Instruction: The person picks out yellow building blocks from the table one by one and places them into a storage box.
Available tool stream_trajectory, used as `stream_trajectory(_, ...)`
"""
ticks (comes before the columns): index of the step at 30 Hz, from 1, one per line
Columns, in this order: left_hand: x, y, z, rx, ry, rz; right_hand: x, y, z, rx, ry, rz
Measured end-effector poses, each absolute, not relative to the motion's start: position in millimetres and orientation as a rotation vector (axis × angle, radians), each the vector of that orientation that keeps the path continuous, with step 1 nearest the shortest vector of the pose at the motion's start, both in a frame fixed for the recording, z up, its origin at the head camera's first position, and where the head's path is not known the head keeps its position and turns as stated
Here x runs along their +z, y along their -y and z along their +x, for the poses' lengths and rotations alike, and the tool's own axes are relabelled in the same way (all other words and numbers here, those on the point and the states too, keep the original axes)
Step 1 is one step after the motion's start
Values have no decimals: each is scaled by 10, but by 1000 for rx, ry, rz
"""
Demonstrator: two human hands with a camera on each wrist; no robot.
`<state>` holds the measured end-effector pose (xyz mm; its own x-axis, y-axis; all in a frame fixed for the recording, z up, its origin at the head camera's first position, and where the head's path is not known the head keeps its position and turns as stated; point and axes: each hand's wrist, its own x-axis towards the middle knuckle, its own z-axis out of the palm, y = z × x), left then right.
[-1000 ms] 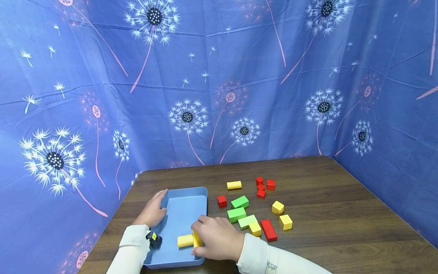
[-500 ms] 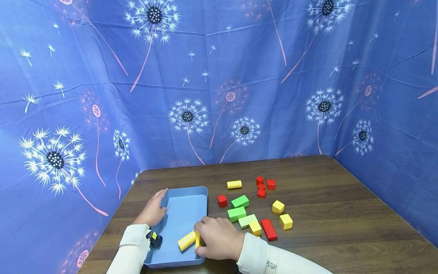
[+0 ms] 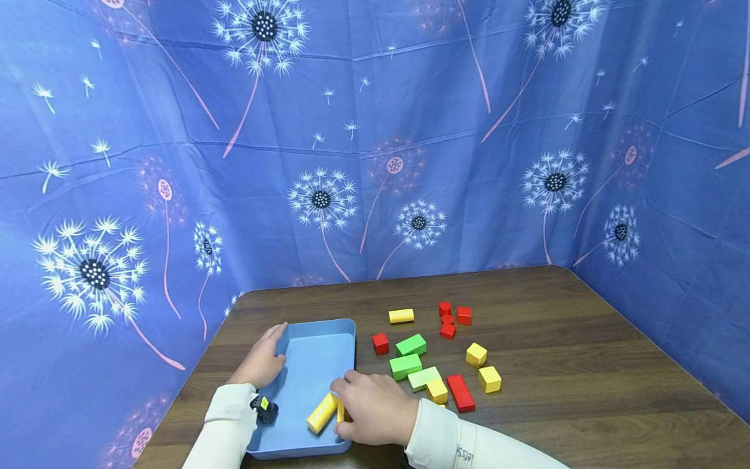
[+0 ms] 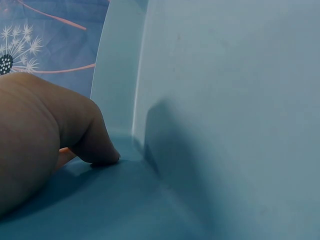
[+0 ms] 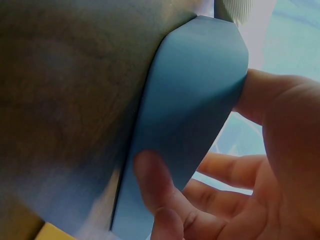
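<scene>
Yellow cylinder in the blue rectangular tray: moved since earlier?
Yes: the yellow cylinder turned, left end swinging toward the near wall of the blue rectangular tray.

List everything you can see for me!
Table: 1, brown, front
Curtain: 1, flowery blue, behind table
Tray: 1, blue, table's left
Cylinders: 2, yellow, tray and table
Half-hidden piece: 1, yellow, tray
Small blocks: 3, red, table
Round pieces: 2, red, table
Long block: 1, red, table
Green blocks: 3, table
Cubes: 3, yellow, table
Mostly hidden bit: 1, yellow, table
Gadget: 1, black, left wrist
Sleeves: 2, white, front
Left hand: 1, gripping tray
Right hand: 1, holding half-hidden piece
</scene>
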<state>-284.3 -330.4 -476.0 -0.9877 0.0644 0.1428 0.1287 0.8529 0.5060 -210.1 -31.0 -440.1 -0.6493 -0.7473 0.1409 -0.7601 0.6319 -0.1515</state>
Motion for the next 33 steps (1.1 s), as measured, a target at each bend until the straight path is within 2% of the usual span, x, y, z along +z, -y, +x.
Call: stream_trajectory(33,-4759,3293,-2833,-818,2936,-121,-4387,295,-2076,377,2712,1310)
